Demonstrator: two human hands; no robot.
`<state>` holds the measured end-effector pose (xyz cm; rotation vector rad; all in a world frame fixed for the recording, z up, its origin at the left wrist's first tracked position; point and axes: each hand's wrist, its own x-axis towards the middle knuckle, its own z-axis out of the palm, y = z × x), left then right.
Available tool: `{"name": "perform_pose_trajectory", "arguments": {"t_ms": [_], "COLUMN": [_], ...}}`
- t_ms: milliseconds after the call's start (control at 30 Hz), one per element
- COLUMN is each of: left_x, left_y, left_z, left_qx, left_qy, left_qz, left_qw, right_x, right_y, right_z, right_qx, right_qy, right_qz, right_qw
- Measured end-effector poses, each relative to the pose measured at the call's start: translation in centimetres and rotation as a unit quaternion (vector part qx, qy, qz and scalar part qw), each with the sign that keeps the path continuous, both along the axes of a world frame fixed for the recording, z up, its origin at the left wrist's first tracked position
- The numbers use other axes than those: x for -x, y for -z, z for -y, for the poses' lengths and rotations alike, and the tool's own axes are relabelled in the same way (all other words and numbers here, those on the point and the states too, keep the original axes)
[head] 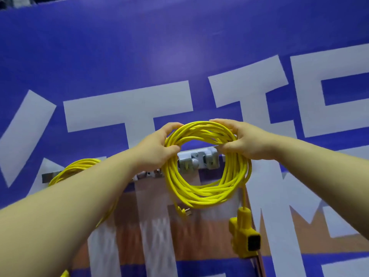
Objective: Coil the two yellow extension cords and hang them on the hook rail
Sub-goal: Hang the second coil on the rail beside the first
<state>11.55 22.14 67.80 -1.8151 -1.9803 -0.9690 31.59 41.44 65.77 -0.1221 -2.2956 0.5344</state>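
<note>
A coiled yellow extension cord [201,193] is held up in front of the grey hook rail [196,161] on the wall. My left hand [154,146] grips the coil's upper left side and my right hand [247,139] grips its upper right side. The coil's plug [184,211] dangles at the lower left and its yellow socket block [244,234] hangs at the lower right. A second yellow coiled cord [77,169] hangs on the rail's left part, mostly hidden behind my left forearm.
The rail is fixed to a blue wall banner [179,56] with large white characters. A brown and white panel [157,226] lies below the rail. Thin rods [259,262] stand near the socket block.
</note>
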Motion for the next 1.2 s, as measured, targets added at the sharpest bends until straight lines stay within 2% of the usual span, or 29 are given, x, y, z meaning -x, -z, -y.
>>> {"name": "perform_pose_trajectory", "arguments": {"t_ms": [200,300,367,567,700,867,1000,1100,1200], "left_x": [1.9,2.8,3.2,3.4,3.2,2.6,3.0,3.2,3.5], "left_y": [0.7,0.5,0.7,2.2,2.6,3.5,3.2,3.0,2.9], "left_z": [-1.5,-1.9,-1.9,-1.8,-2.0,-1.9,-1.7,-1.6,-1.7], "left_qx": [0.068,0.103,0.119,0.129,0.115,0.104,0.117,0.126,0.093], "left_qy": [-0.068,-0.118,-0.135,-0.097,-0.127,-0.164,-0.128,-0.047,-0.009], "left_qz": [-0.156,-0.3,-0.339,-0.322,-0.362,-0.392,-0.324,-0.235,-0.193], "left_qw": [0.983,0.941,0.923,0.933,0.916,0.899,0.93,0.963,0.977], "right_x": [2.3,2.8,2.9,2.9,2.8,3.3,3.5,3.8,4.2], "right_y": [2.1,3.0,3.3,4.3,4.8,5.4,5.2,5.1,5.1], "right_z": [-2.3,-3.2,-3.4,-3.1,-2.4,-1.3,-0.5,-0.1,0.2], "right_qx": [-0.073,-0.087,-0.095,-0.087,-0.033,0.002,0.038,0.116,0.131], "right_qy": [0.046,0.056,0.052,0.039,0.017,0.04,0.039,0.003,0.002], "right_qz": [0.053,0.103,0.109,0.103,0.062,-0.002,-0.064,-0.122,-0.168], "right_qw": [0.995,0.989,0.988,0.99,0.997,0.999,0.996,0.986,0.977]}}
